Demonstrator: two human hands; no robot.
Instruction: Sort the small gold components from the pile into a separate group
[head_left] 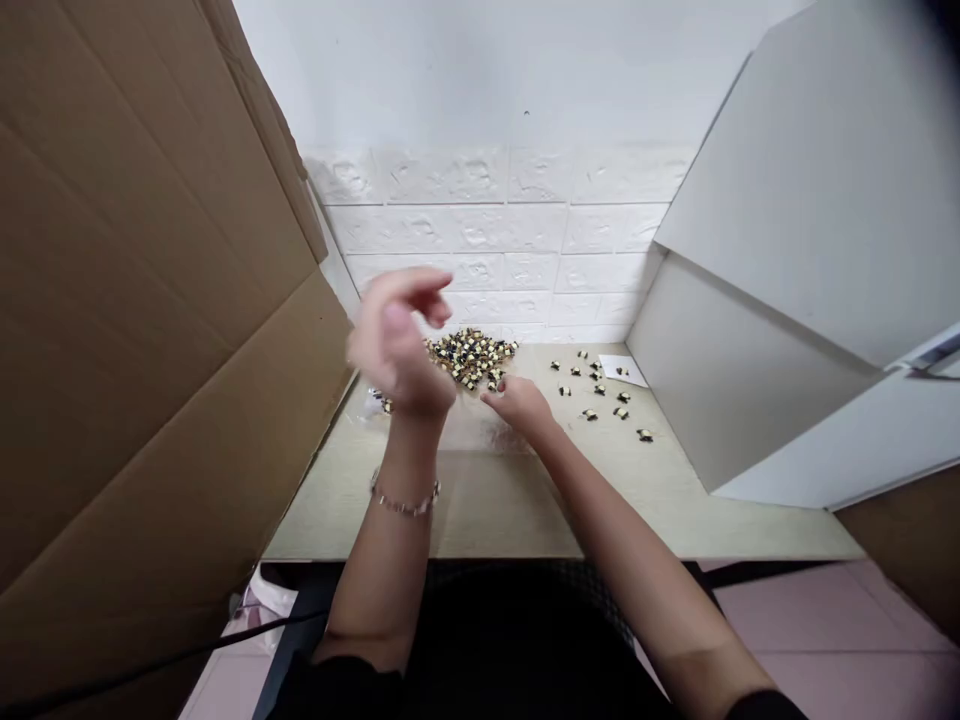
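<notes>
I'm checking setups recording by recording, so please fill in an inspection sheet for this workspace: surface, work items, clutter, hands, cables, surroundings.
Surface: pale table.
Work items: pile of small yellow-and-black parts near the wall; scattered parts to its right.
Clutter: white card with one part on it; what looks like clear plastic before the pile.
Hands: left hand raised, blurred; right hand at the pile's front right edge. Grip unclear for both.
Cables: black cable, lower left, off the table.
Surroundings: cardboard left, brick-patterned wall behind, pale panels right.
</notes>
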